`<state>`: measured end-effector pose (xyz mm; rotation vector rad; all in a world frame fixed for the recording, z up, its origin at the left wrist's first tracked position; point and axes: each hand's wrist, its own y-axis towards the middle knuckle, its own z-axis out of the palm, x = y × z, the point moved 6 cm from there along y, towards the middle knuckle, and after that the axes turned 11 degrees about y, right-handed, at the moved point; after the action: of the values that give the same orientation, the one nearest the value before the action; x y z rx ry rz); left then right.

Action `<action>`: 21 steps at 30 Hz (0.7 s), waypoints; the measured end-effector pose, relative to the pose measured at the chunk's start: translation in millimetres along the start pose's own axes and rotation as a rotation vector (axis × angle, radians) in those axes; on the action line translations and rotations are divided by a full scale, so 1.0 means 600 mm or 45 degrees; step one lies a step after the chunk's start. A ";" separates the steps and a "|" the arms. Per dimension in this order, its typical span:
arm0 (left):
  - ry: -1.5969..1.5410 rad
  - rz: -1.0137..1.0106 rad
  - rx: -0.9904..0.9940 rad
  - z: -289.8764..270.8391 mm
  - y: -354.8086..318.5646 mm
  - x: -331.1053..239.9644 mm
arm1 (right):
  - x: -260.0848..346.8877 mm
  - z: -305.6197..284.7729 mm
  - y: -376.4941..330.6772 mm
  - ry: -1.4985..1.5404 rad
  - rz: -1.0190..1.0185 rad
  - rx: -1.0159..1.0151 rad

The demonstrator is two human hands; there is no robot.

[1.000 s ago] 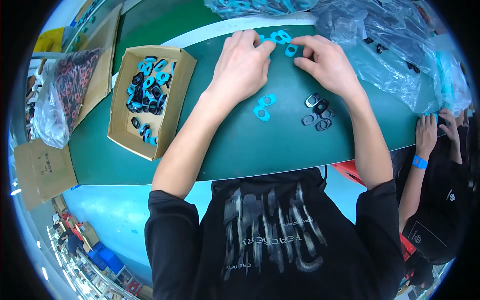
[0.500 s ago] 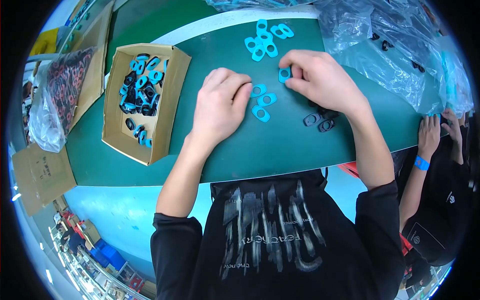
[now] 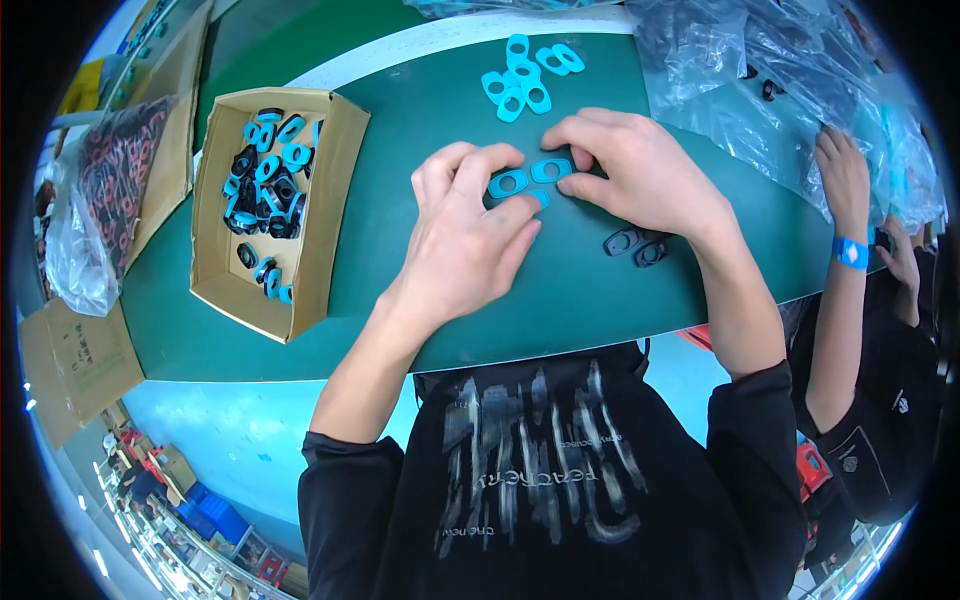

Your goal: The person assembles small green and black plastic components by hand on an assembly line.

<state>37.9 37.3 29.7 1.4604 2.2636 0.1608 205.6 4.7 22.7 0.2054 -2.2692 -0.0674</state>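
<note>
Blue oval piece (image 3: 565, 168) flat on green table (image 3: 590, 290); thumb of right hand (image 3: 635, 168) at its edge, forefinger close by, cannot tell if gripped. Second blue piece (image 3: 521, 181) just beside it, between forefinger and thumb of left hand (image 3: 458, 225); cannot tell if held. Third blue piece (image 3: 542, 197) partly hidden by left hand. Beyond: blue cluster (image 3: 533, 75), black pieces (image 3: 660, 246) near right wrist, cardboard box (image 3: 336, 190) of blue-and-black parts, clear plastic (image 3: 740, 120).
</note>
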 end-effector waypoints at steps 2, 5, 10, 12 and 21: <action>-0.006 -0.009 0.008 0.003 -0.004 -0.002 | 0.001 0.000 -0.001 0.015 -0.037 -0.008; 0.022 -0.023 0.044 -0.001 -0.010 0.001 | -0.001 0.001 -0.003 -0.005 -0.027 0.022; -0.107 -0.037 -0.001 -0.011 -0.045 0.014 | 0.014 0.004 -0.003 -0.017 -0.058 0.130; -0.121 -0.047 -0.037 -0.026 -0.049 0.014 | 0.017 0.008 -0.006 -0.009 -0.050 0.118; -0.115 -0.386 -0.184 -0.035 -0.051 0.061 | 0.029 0.058 0.021 -0.013 -0.301 -0.072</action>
<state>-9.3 59.3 27.8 1.0173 2.3136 0.1568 166.4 13.3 14.9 0.4431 -2.2401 -0.2568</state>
